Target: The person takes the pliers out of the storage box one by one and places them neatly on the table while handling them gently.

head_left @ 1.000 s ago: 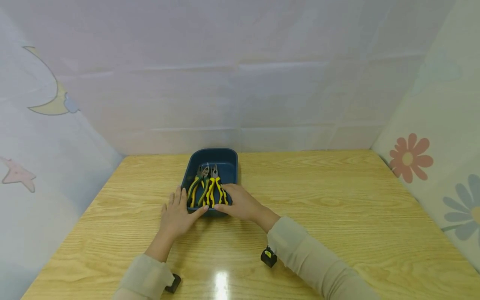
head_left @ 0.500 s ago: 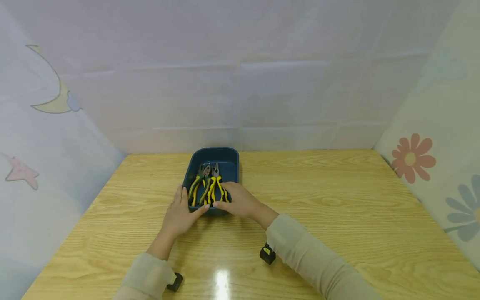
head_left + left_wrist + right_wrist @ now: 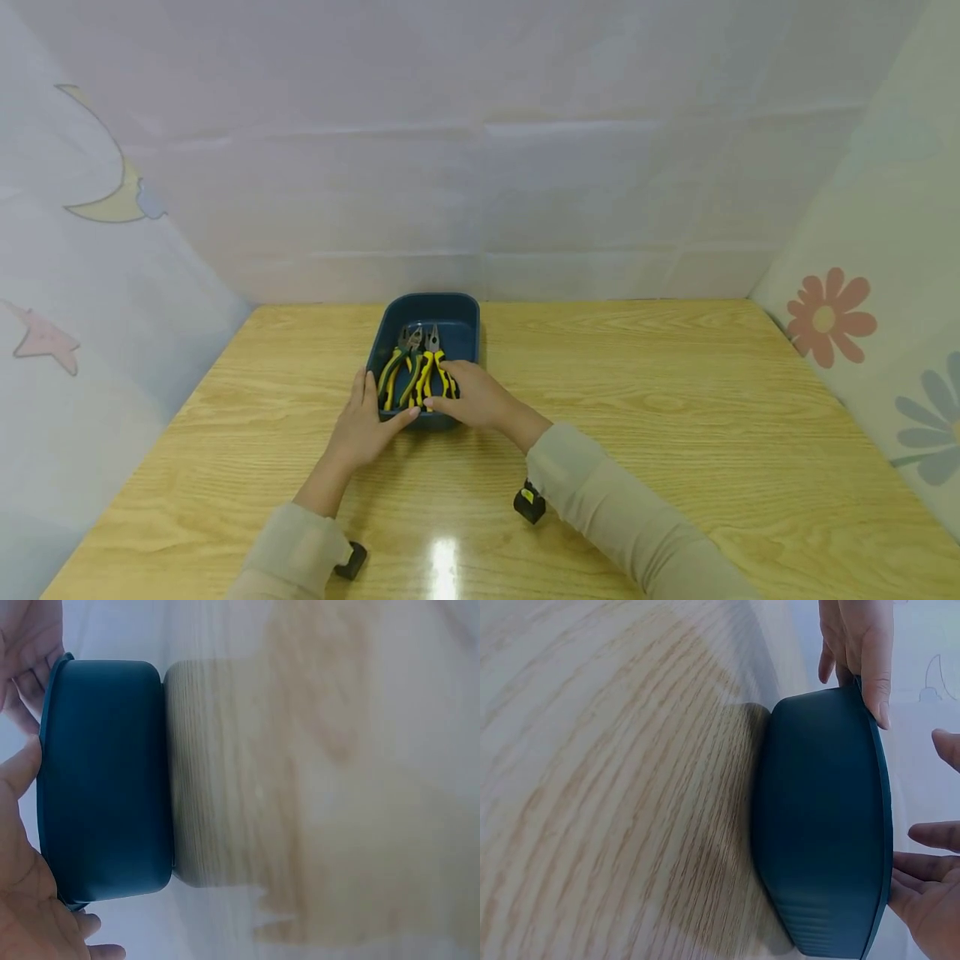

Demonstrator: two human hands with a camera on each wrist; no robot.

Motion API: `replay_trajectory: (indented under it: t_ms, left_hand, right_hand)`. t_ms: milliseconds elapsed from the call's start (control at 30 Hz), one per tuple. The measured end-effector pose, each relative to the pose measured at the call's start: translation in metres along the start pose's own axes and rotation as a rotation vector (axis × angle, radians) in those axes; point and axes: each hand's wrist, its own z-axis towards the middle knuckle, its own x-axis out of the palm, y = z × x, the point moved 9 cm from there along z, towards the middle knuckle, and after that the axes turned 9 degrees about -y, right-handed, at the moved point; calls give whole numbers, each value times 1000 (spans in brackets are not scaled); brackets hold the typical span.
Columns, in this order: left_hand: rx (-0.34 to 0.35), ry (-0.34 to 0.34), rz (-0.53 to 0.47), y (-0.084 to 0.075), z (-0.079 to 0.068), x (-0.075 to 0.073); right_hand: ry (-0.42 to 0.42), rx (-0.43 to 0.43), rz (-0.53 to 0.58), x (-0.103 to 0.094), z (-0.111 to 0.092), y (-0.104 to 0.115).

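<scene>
A dark blue plastic bin stands on the table, its outer wall filling much of the left wrist view. Inside lie pliers with green and yellow handles and, to their right, pliers with yellow and black handles, jaws pointing away. My left hand rests at the near left corner, straight fingers along the outside and thumb at the front rim. My right hand reaches over the near right rim, beside the yellow and black handles. Its thumb and forefinger are apart in the right wrist view; the bin wall hides the other fingertips.
The wooden table extends to both sides and toward me. A pale cloth backdrop rises directly behind the bin, with printed side panels at left and right. Small black devices sit by both cuffs.
The left fingers, spread earlier, have drawn together along the bin's side. The right thumb has shifted slightly inward from the front rim. The pliers and bin look unmoved; the head view drifted a little.
</scene>
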Motion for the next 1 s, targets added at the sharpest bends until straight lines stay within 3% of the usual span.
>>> replay_trajectory:
  t_ms: [1000]
  left_hand:
    - [-32, 47, -59, 8, -2, 2]
  right_hand:
    - [8, 38, -85, 11, 21, 5]
